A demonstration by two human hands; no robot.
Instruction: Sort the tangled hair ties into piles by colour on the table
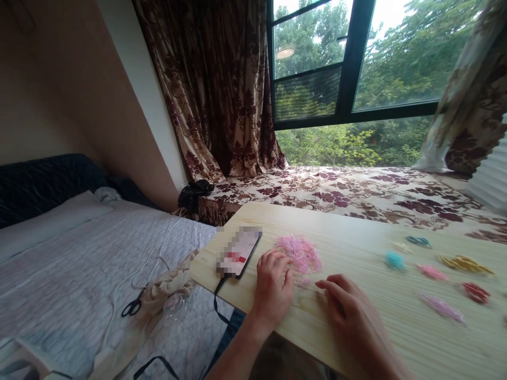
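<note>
A loose pile of small pink elastic bands (301,252), mixed with paler ones, lies on the light wood table (261,214). My left hand (274,282) rests at the near left side of the pile, its fingers spread and the tips touching the bands. A few stray bands lie just below the pile, between my two hands. My right hand (348,306) is right of these strays, low over the tabletop. Its fingers are bent together with the index finger pointing left; whatever they pinch, if anything, is hidden.
A phone (241,253) with a black strap lies left of the pile. Small bunches on the right are teal (394,260), coral pink (432,272), yellow (467,265), red (476,292) and lilac (442,308). Black-handled scissors (131,307) lie on the bed (63,253).
</note>
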